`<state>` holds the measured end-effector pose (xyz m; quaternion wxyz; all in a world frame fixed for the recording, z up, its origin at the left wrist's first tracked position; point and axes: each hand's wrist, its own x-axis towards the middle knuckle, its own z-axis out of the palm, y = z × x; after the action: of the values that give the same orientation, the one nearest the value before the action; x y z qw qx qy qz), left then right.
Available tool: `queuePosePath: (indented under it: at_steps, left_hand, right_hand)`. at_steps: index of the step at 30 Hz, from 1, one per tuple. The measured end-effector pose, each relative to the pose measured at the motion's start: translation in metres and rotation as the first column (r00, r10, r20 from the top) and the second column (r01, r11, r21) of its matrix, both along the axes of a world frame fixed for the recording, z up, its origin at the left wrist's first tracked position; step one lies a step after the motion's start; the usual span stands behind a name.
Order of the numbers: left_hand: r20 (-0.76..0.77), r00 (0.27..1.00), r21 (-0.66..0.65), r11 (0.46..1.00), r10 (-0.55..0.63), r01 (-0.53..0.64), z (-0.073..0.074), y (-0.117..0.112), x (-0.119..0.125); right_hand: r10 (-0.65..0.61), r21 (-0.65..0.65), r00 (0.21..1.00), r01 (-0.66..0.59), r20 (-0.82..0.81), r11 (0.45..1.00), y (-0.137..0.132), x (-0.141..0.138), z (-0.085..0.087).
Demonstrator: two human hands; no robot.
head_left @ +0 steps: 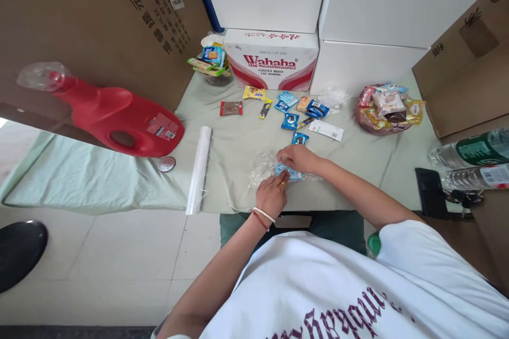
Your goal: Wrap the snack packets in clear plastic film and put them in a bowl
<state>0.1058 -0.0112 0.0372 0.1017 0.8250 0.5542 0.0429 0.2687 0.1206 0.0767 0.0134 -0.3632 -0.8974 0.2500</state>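
A clear plastic bag [262,167] lies on the pale green cloth [234,153] near the table's front edge. A small blue snack packet [287,172] sits at the bag's mouth. My left hand [272,194], with a bead bracelet and red string at the wrist, pinches the bag beside the packet. My right hand [297,158] is curled over the packet from the far side, fingers closed on it. More small snack packets [290,121] lie scattered just beyond my hands.
A roll of clear bags [200,168] lies left of my hands. A red detergent jug [119,119] lies on its side at the left. A Wahaha box [272,59], white boxes and cardboard stand behind. A bowl of snacks [387,107] and water bottles [473,161] are at right.
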Motion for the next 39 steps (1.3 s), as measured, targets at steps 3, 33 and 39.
queuePosePath:
  at_steps: [3, 33, 39]
  left_hand:
    - [0.065, 0.997, -0.020, 0.999, 0.028, -0.027, -0.004, -0.002, 0.001]
    - [0.536, 0.732, -0.150, 0.901, 0.421, -0.408, -0.006, 0.020, 0.006]
    - [0.399, 0.890, -0.056, 0.974, 0.222, -0.218, -0.007, 0.005, 0.024]
  right_hand:
    - [0.077, 0.038, 0.997, -0.076, -0.022, 0.996, -0.034, 0.012, -0.003]
    - [-0.006, 0.172, 0.992, 0.028, -0.126, 0.985, -0.107, 0.001, -0.051]
    - [-0.382, 0.069, 0.872, 0.420, -0.305, 0.905, -0.105, 0.042, -0.046]
